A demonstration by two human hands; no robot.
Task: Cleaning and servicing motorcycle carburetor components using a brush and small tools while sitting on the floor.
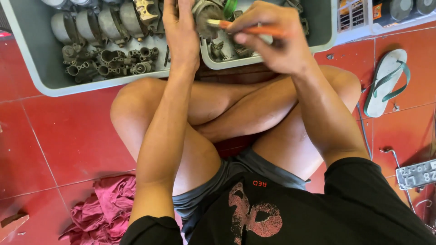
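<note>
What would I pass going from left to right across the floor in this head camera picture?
Crumpled pink rag → large grey tray of metal parts → left hand → right hand holding an orange-handled brush → green-and-white sandal → grey metal plate.

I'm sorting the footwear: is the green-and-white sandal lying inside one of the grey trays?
No, the sandal lies on the red floor tiles, to the side of the grey trays.

Two trays (pixel 41 68) w/ metal parts (pixel 109 61) on floor (pixel 68 136) ahead of knees; sandal (pixel 386 81) to right, rag (pixel 106 208) at left hip.
</note>
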